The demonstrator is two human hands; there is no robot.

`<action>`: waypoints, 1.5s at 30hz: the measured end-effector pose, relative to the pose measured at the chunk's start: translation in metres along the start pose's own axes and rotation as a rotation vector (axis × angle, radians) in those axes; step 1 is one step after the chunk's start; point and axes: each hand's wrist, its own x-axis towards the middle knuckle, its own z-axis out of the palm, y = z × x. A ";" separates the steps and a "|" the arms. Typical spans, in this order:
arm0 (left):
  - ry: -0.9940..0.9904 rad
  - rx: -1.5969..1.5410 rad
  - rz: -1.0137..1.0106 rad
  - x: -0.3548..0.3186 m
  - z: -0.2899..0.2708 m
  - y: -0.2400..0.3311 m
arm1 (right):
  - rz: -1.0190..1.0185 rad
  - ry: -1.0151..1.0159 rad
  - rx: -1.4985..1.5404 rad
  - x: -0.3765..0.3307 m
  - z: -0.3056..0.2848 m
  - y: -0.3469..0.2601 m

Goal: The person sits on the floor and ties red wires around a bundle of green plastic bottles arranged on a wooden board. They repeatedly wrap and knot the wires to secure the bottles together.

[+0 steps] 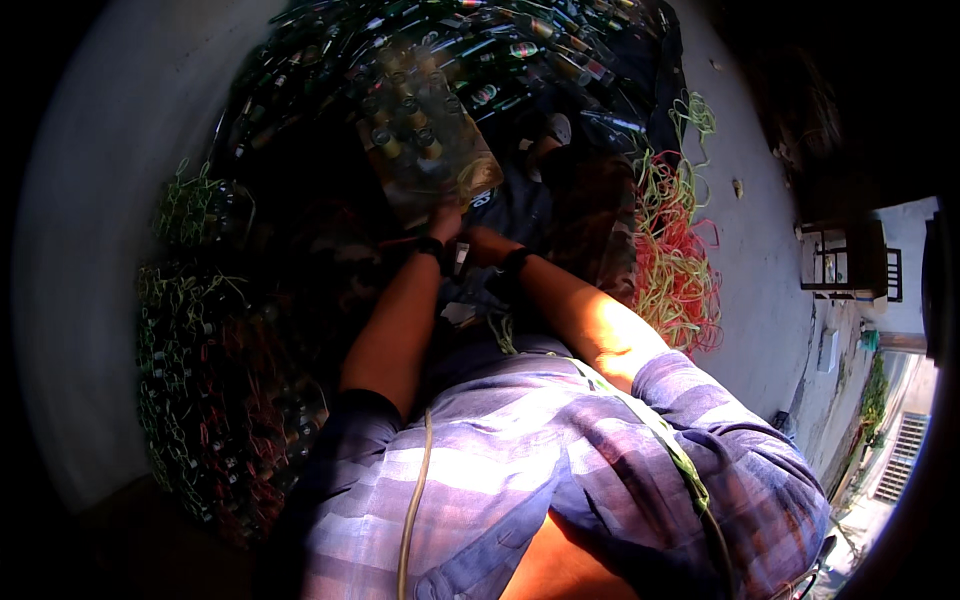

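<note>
1. the left hand (pixel 447 222) sits just above the middle of the frame, its fingers curled round the lower edge of a clear plastic-wrapped pack of bottles (pixel 425 140); it grips that edge, though how far the fingers close is lost in shadow
2. the right hand (pixel 482 245) lies just beside the left one, a little lower and to its right; it is dark and partly hidden, so i cannot tell whether it is open or closed, or whether it has hold of anything
3. both wrists wear dark bands, and the bare forearms run down from them toward the lower middle of the frame
4. the pack of bottles stands in the upper middle of the frame, tilted, with round bottle caps showing through the wrap; its lower edge touches the left hand
5. above and around the pack, along the top of the frame, lies a heap of loose glass bottles (pixel 540 50), green and brown, lying at many angles
6. to the right of the hands a pile of tangled cords (pixel 675 260), red, yellow and green, spreads over the grey ground (pixel 760 260)
7. at the left of the frame more cord and bottles lie in deep shade (pixel 200 380)
8. the person's striped purple shirt (pixel 520 470) fills the lower middle
</note>
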 end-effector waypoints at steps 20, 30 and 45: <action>0.238 0.078 0.388 -0.016 -0.002 -0.035 | 0.609 0.575 0.906 0.096 -0.018 0.070; 0.057 0.097 0.220 -0.025 -0.018 0.026 | 0.611 0.599 0.521 0.094 -0.038 0.083; 0.236 0.277 0.372 -0.024 0.006 -0.025 | 0.672 0.620 -0.149 0.108 -0.031 0.095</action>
